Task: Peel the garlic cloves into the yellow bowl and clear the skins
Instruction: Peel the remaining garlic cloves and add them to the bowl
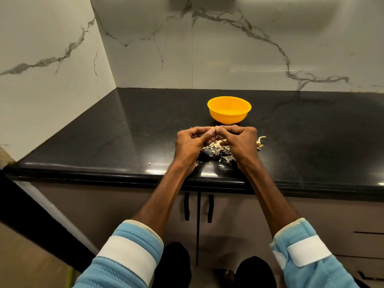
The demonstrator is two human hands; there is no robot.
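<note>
Plainly, peeling is the step in hand. Over the black tabletop, the left hand has its grip pinched on a garlic clove (small, mostly hidden by fingertips). The right hand pinches the same clove from the other side, above a heap of skins. Just beyond the hands sits the yellow bowl. Further right lies a dry stalk scrap. Next, I judge, the skin must be worked free and the bare clove dropped forward into the bowl.
</note>
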